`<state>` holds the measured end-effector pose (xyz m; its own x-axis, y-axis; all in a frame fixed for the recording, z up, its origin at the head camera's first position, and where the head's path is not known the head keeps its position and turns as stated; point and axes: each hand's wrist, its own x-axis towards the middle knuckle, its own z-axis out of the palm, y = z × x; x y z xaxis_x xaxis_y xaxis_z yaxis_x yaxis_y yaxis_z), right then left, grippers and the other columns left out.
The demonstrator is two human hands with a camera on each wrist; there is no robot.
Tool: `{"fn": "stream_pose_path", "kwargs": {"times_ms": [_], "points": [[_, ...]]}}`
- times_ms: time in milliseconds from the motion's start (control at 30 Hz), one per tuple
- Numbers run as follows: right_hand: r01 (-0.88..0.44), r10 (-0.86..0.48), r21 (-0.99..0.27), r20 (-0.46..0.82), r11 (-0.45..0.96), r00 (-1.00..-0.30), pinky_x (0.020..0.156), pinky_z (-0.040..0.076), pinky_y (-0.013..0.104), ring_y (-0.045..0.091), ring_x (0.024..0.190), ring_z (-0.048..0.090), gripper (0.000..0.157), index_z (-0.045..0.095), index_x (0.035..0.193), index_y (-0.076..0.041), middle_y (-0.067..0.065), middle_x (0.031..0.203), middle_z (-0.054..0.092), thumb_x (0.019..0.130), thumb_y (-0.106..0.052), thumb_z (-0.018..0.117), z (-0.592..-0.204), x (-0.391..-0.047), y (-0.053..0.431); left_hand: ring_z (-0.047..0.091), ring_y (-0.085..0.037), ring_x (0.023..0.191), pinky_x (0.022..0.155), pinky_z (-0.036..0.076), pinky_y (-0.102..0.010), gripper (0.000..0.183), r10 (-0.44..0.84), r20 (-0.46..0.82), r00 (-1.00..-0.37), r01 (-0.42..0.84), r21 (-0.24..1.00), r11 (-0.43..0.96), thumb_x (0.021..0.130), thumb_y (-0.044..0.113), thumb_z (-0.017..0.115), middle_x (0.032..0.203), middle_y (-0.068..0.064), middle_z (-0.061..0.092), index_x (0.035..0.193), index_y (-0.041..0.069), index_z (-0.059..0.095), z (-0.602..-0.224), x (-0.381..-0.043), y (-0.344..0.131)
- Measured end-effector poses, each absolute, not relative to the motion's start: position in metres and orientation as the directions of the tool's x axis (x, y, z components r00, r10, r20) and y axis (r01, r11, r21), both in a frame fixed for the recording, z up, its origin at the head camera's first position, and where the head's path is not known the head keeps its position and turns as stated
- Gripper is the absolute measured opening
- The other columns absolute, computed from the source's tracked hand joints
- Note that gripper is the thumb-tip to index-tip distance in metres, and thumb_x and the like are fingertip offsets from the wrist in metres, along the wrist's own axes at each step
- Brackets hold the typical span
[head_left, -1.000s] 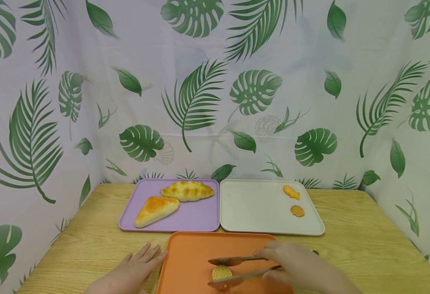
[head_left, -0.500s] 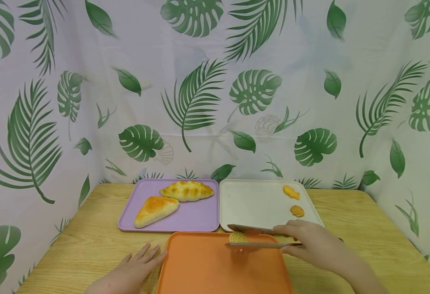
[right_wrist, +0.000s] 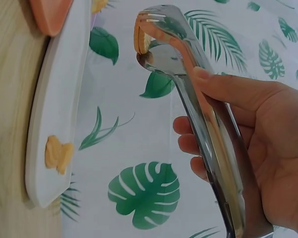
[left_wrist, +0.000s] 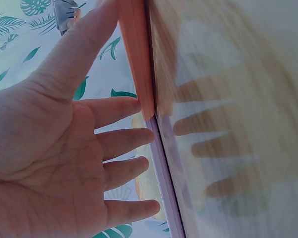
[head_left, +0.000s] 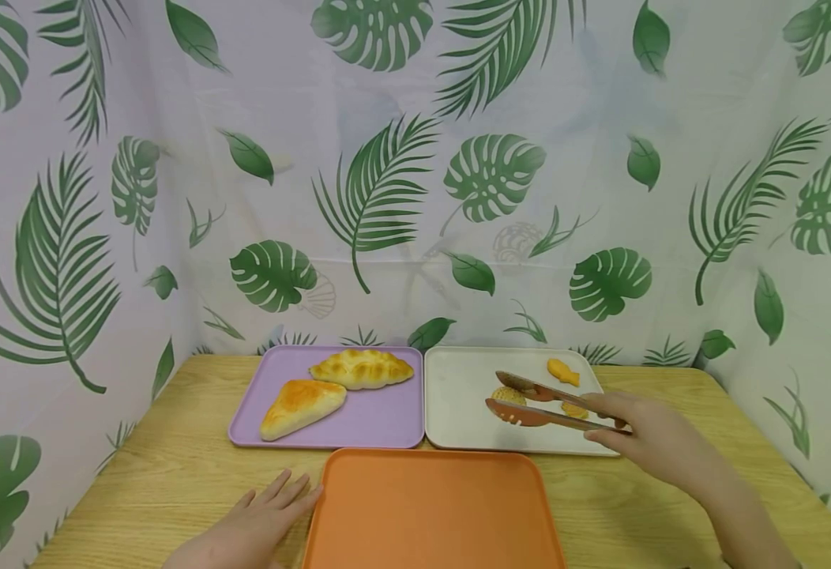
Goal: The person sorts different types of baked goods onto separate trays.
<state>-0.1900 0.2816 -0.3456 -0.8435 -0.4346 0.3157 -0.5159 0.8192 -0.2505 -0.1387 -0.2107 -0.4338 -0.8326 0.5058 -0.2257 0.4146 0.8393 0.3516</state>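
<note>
Beyond both sets of fingertips stands a white cloth (head_left: 401,316) printed with green leaves, running up behind and along both sides of a wooden table (head_left: 174,442), which lies below the fingers. Directly to the right of the left fingers is an orange tray (head_left: 433,514); one of those fingertips meets its left edge. Ahead and to the left of the right fingers lies a white tray (head_left: 458,403). Farther ahead of the left fingers lies a purple tray (head_left: 380,419), touching the white one or just beside it. The left hand (head_left: 248,521) has its fingers straight and spread, gripping nothing. The right hand (head_left: 650,438) has its fingers and thumb closed around metal tongs (head_left: 565,420), whose tips point left, away from the fingers. Ahead of the left fingertips lies a triangular bread (head_left: 302,408), and farther ahead, to its right, a braided bread (head_left: 362,369). Left of the right fingers, between the tong tips, a round biscuit (head_left: 509,395) is held above the white tray. Ahead of the right fingers sits a fish-shaped biscuit (head_left: 563,371); just left of them, partly hidden by the tongs, a smaller-looking brown biscuit (head_left: 573,410).
</note>
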Motion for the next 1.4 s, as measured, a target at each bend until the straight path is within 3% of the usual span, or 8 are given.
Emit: {"fn": "stream_pose_path", "kwargs": {"times_ms": [400, 633, 833, 967, 1067, 1233, 1400], "points": [[-0.428, -0.361, -0.225, 0.282, 0.875, -0.889, 0.055, 0.037, 0.023, 0.002, 0.063, 0.043, 0.039, 0.069, 0.121, -0.008, -0.007, 0.082, 0.063, 0.087, -0.028, 0.072, -0.360, -0.215, 0.297, 0.026, -0.049, 0.143, 0.101, 0.029, -0.076, 0.095, 0.508, -0.228, -0.831, 0.418, 0.347, 0.840, 0.070, 0.034, 0.084, 0.155, -0.022, 0.035, 0.149, 0.008, 0.039, -0.434, -0.140, -0.211], [-0.396, -0.335, -0.186, 0.289, 0.899, -0.897, 0.058, 0.041, 0.030, 0.010, 0.067, 0.051, 0.043, 0.068, 0.117, 0.000, 0.003, 0.084, 0.068, 0.085, -0.028, 0.073, -0.376, -0.233, 0.304, 0.026, -0.050, 0.143, 0.100, 0.029, -0.077, 0.094, 0.510, -0.232, -0.829, 0.419, 0.348, 0.839, 0.075, 0.050, 0.077, 0.155, -0.023, 0.034, 0.149, 0.007, 0.038, -0.432, -0.139, -0.211], [-0.342, -0.294, -0.212, 0.230, 0.915, -0.928, 0.057, 0.043, 0.033, 0.014, 0.068, 0.054, 0.041, 0.067, 0.115, 0.001, 0.004, 0.081, 0.067, 0.087, -0.029, 0.071, -0.389, -0.253, 0.308, 0.024, -0.050, 0.143, 0.101, 0.027, -0.077, 0.095, 0.501, -0.246, -0.830, 0.403, 0.356, 0.843, 0.076, 0.055, 0.074, 0.156, -0.022, 0.033, 0.150, 0.008, 0.037, -0.431, -0.139, -0.210], [-0.319, -0.274, -0.248, 0.201, 0.915, -0.941, 0.068, 0.052, 0.046, 0.031, 0.082, 0.065, 0.044, 0.065, 0.119, 0.004, 0.017, 0.098, 0.071, 0.089, -0.029, 0.069, -0.398, -0.266, 0.309, 0.024, -0.049, 0.144, 0.101, 0.027, -0.077, 0.096, 0.495, -0.254, -0.831, 0.396, 0.354, 0.847, 0.076, 0.057, 0.073, 0.156, -0.021, 0.033, 0.150, 0.009, 0.037, -0.433, -0.140, -0.210], [-0.300, -0.257, -0.274, 0.180, 0.914, -0.949, 0.082, 0.051, 0.056, 0.045, 0.102, 0.063, 0.048, 0.062, 0.123, 0.007, 0.027, 0.116, 0.066, 0.091, -0.028, 0.067, -0.403, -0.274, 0.308, 0.023, -0.048, 0.144, 0.101, 0.027, -0.077, 0.096, 0.493, -0.260, -0.830, 0.391, 0.358, 0.848, 0.075, 0.056, 0.074, 0.156, -0.021, 0.033, 0.150, 0.010, 0.037, -0.435, -0.142, -0.211], [-0.249, -0.221, -0.298, 0.126, 0.921, -0.967, 0.089, 0.048, 0.060, 0.051, 0.113, 0.056, 0.053, 0.057, 0.128, 0.009, 0.032, 0.126, 0.060, 0.092, -0.030, 0.065, -0.407, -0.287, 0.304, 0.023, -0.048, 0.145, 0.101, 0.027, -0.077, 0.096, 0.486, -0.271, -0.831, 0.381, 0.360, 0.852, 0.075, 0.057, 0.073, 0.157, -0.020, 0.033, 0.151, 0.011, 0.037, -0.437, -0.143, -0.212], [-0.214, -0.196, -0.291, 0.088, 0.933, -0.977, 0.087, 0.049, 0.059, 0.050, 0.110, 0.058, 0.054, 0.056, 0.127, 0.011, 0.032, 0.123, 0.061, 0.092, -0.030, 0.064, -0.409, -0.297, 0.300, 0.023, -0.048, 0.145, 0.102, 0.027, -0.077, 0.097, 0.480, -0.273, -0.834, 0.378, 0.351, 0.857, 0.076, 0.060, 0.072, 0.157, -0.020, 0.033, 0.151, 0.011, 0.036, -0.437, -0.144, -0.211]]}}
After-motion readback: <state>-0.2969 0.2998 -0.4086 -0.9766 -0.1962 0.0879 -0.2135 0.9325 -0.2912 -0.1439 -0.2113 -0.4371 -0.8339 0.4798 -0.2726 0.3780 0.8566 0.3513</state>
